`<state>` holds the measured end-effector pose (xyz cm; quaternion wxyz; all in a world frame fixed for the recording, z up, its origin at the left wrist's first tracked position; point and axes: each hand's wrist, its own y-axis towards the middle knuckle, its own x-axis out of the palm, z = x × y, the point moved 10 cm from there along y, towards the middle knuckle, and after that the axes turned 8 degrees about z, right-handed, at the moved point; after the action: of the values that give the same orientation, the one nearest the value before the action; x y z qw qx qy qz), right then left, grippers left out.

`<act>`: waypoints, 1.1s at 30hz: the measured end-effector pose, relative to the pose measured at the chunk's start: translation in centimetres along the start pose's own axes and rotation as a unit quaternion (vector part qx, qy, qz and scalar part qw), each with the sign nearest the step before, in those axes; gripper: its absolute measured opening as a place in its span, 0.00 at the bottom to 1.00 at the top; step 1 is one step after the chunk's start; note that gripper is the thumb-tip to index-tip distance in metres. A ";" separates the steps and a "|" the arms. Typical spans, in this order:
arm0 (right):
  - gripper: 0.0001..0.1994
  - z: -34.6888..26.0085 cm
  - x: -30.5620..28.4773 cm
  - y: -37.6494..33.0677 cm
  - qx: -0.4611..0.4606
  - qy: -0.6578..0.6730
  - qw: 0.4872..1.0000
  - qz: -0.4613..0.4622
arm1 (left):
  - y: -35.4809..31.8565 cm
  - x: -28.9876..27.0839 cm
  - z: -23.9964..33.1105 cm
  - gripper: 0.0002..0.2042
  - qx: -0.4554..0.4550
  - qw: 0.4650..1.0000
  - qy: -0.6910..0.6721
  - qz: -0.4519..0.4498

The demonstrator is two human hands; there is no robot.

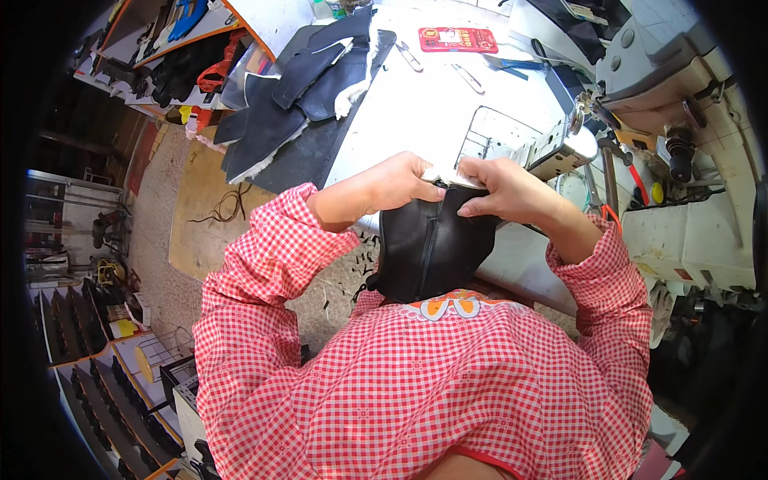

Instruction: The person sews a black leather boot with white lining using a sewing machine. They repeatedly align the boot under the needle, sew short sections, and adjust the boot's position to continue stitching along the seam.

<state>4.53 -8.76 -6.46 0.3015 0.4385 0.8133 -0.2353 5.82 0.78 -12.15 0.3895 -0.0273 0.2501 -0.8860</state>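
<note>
A black leather boot upper (pixel 460 244) with a zipper (pixel 428 248) down its middle and a pale fleecy lining hangs from both hands at the table's front edge. My left hand (pixel 398 182) pinches its top rim on the left side of the zipper. My right hand (pixel 512 190) grips the same rim to the right, thumb on the leather and fingers behind. White lining shows between the hands; the fingertips behind the rim are partly hidden. The lower end of the upper hangs against my checked smock (pixel 416 360).
Fleece-lined black leather pieces (pixel 308 100) lie piled on a dark mat at the left. A sewing machine (pixel 656 68) stands at the right, with pliers-like tools (pixel 612 176) beside it. A red phone-shaped item (pixel 458 40) and small thread snips (pixel 467 78) lie at the back.
</note>
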 end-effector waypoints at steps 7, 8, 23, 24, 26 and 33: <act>0.19 0.4 0.0 0.1 0.012 0.023 1.000 0.013 | -0.6 0.1 0.6 0.09 -0.002 0.999 -0.032 0.022; 0.19 0.4 0.0 0.2 0.013 0.030 0.999 0.014 | -0.6 0.1 0.6 0.10 0.002 0.999 -0.034 0.028; 0.21 2.0 1.7 1.5 0.066 0.332 0.941 0.001 | -1.1 0.0 2.3 0.16 0.138 0.986 0.003 0.098; 0.22 2.2 1.8 1.3 0.084 0.336 0.938 -0.010 | -1.5 -0.1 3.0 0.17 0.176 0.979 -0.034 0.094; 0.22 1.9 1.7 1.0 0.093 0.323 0.942 -0.023 | -1.8 -0.8 2.9 0.21 0.178 0.981 -0.046 0.060; 0.22 0.0 1.2 1.2 0.051 0.310 0.949 -0.015 | -2.2 -1.6 0.0 0.24 0.133 0.989 0.025 -0.057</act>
<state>5.05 -7.48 -7.42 0.0083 0.4923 0.8601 -0.1334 5.44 3.13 -10.85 0.3322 0.0327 0.1375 -0.9325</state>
